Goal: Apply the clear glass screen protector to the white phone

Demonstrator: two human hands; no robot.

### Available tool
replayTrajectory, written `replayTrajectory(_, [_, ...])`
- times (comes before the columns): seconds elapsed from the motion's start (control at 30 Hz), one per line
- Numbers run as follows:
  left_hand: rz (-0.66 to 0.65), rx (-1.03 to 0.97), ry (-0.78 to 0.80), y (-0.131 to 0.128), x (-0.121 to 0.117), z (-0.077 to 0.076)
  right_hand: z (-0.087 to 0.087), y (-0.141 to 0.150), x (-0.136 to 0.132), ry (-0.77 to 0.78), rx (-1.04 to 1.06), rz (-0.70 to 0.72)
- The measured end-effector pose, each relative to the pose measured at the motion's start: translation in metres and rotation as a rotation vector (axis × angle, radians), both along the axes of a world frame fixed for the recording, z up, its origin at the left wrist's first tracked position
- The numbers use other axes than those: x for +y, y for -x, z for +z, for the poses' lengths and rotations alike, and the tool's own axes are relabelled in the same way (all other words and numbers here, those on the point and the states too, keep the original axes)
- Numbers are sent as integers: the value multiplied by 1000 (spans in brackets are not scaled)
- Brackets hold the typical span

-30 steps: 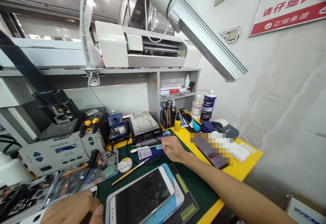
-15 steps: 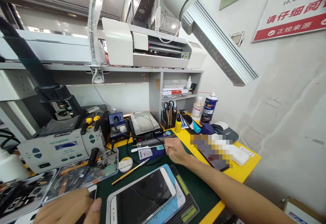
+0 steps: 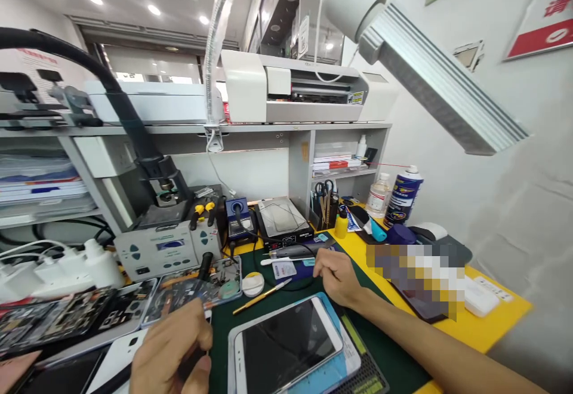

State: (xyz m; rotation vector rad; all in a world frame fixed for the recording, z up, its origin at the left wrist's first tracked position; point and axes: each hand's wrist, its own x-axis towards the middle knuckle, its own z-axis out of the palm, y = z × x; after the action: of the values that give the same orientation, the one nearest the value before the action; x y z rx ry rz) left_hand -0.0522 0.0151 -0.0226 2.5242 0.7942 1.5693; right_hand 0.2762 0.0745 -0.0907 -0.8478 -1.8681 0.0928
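Left hand: your left hand (image 3: 172,349) sits at the lower left of the frame, fingers curled tight around a dark tool handle (image 3: 190,363) that pokes out below the knuckles.

Right hand: your right hand (image 3: 336,276) lies at the centre of the frame, fingers loosely bent with the tips down on the green mat (image 3: 394,361); whether it pinches anything I cannot tell.

Phone: a white-framed phone (image 3: 286,346) lies face up, tilted, at the lower centre, between your two hands, on a blue pad (image 3: 333,365).

Near the right hand: a grey pen-shaped tool (image 3: 293,251) and a white stick (image 3: 286,259) lie just above your fingers; a yellow-handled tool (image 3: 262,296) lies slantwise to their left.

Left edge: open trays of phone parts (image 3: 67,322) crowd the lower left, touching one another.

Back edge: a grey station (image 3: 163,249), a blue stand (image 3: 239,218) and a hot plate (image 3: 284,221) line the middle of the frame.

Right edge: the yellow bench edge (image 3: 514,316) runs down the right; a spray can (image 3: 403,196) stands at centre right.

Overhead: a ribbed lamp head (image 3: 441,86) hangs across the upper right.

Open room: bare green mat shows below your right forearm, at the lower right.
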Motion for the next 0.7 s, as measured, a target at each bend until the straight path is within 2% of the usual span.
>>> replayTrajectory(0.13, [-108, -21, 113, -1, 3, -7, 10, -1, -4, -2, 46, -62])
replayTrajectory(0.2, [-116, -40, 144, -2, 5, -12, 12, -1, -5, 19, 61, -88])
replayTrajectory(0.33, [-18, -31, 129, -3, 11, -18, 10, 3, -5, 90, 70, -136])
replayTrajectory(0.43, [29, 25, 96, -1, 16, -17, 10, 5, -5, 124, 56, -166])
replayTrajectory(0.57, [93, 112, 178, 0, 22, -14, 16, 5, -7, 106, 17, -196])
replayTrajectory(0.7, [163, 162, 272, 0, 27, -18, 19, 4, -5, 93, -38, -201])
